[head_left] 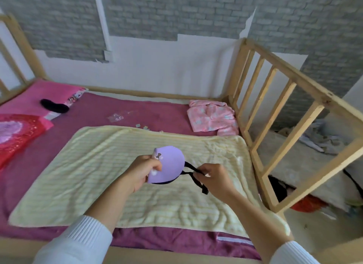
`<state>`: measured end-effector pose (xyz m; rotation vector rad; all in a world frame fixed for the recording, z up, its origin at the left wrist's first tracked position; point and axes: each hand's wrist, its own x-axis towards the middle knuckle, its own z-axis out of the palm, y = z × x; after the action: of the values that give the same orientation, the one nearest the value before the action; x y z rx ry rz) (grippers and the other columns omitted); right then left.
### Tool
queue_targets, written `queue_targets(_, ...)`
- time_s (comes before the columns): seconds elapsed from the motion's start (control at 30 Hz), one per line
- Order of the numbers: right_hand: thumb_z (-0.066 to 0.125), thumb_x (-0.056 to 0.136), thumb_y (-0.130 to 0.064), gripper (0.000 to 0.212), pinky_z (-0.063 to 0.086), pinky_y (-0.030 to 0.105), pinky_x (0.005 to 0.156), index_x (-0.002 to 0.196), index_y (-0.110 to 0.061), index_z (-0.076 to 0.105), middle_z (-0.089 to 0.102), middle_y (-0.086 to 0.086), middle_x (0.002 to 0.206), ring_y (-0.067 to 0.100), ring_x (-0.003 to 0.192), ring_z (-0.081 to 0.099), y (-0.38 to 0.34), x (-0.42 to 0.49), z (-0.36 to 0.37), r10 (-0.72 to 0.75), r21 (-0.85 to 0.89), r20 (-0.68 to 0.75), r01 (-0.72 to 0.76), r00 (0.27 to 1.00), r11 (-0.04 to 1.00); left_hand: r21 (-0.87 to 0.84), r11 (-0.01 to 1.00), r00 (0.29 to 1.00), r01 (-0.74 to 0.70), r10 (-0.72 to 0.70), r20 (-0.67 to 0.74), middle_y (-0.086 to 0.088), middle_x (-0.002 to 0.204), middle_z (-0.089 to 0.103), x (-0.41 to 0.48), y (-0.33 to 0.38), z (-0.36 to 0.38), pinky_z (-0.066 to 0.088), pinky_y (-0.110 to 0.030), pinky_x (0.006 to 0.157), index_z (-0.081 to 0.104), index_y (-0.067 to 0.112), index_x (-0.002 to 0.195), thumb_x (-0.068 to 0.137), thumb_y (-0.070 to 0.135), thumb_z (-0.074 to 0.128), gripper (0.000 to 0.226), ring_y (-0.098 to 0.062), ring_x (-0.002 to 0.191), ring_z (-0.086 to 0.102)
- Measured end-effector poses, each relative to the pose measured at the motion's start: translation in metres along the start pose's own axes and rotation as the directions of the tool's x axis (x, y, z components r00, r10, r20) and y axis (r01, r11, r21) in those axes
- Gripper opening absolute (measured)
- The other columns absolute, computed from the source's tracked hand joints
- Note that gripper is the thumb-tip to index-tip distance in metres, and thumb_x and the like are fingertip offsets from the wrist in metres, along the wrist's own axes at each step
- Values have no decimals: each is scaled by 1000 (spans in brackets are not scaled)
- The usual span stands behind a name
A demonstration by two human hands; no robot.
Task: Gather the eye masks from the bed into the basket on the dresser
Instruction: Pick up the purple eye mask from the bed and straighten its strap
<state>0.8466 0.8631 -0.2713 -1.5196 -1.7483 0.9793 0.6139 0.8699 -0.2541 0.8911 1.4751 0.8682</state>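
A purple eye mask [170,165] with a small cartoon print is held up over the pale yellow blanket [110,165]. My left hand [142,173] grips the mask's left side. My right hand [213,177] pinches its black strap [194,172], which dangles below the fingers. A black eye mask [54,106] lies far left on the pink pillow [39,94]. Neither basket nor dresser is in view.
The bed has a magenta sheet [137,108] and a wooden end rail [284,114] on the right. Folded pink pyjamas [212,118] lie at the far right corner. A red sequin cushion [17,132] sits at left. A clear plastic wrapper [117,116] lies mid-bed. Clutter lies beyond the rail.
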Motion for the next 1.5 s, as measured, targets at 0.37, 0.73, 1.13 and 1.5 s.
queue_targets(0.37, 59, 81, -32, 34, 39, 42, 98, 111, -19, 65, 68, -4, 113, 12, 113, 60, -125, 61, 123, -119, 507, 177, 14, 977, 862, 38, 991, 949, -128, 133, -286, -5, 67, 45, 23, -12, -190, 22, -32, 57, 49, 13, 60, 54, 23, 59, 15, -22, 63, 36)
queue_targets(0.73, 60, 84, -13, 22, 53, 27, 71, 102, -15, 72, 77, 7, 84, 22, 72, 73, -192, 78, 225, 137, -101, 857, -100, 497, 990, 120, 953, 900, -278, 302, -315, 9, 48, 29, 32, -2, -305, 22, -26, 47, 38, 17, 55, 78, 9, 58, 31, -11, 48, 28)
queue_targets(1.13, 75, 74, -40, 45, 49, 28, 75, 117, -32, 64, 77, -5, 94, 11, 79, 70, -241, 105, 278, -259, -221, -71, 238, 963, 946, 50, 972, 922, -231, 235, -307, -2, 62, 31, 16, -15, -345, 20, -33, 56, 43, 15, 62, 62, 20, 57, 16, -17, 57, 27)
queue_targets(1.5, 71, 66, -18, 10, 30, 44, 102, 67, -27, 71, 63, -8, 107, 6, 101, 54, -260, 129, 286, -354, -156, 82, 363, 932, 919, -28, 954, 902, -299, 273, -336, 2, 75, 58, 21, -2, -341, 39, -29, 65, 61, 25, 78, 75, 8, 61, 18, -14, 65, 52)
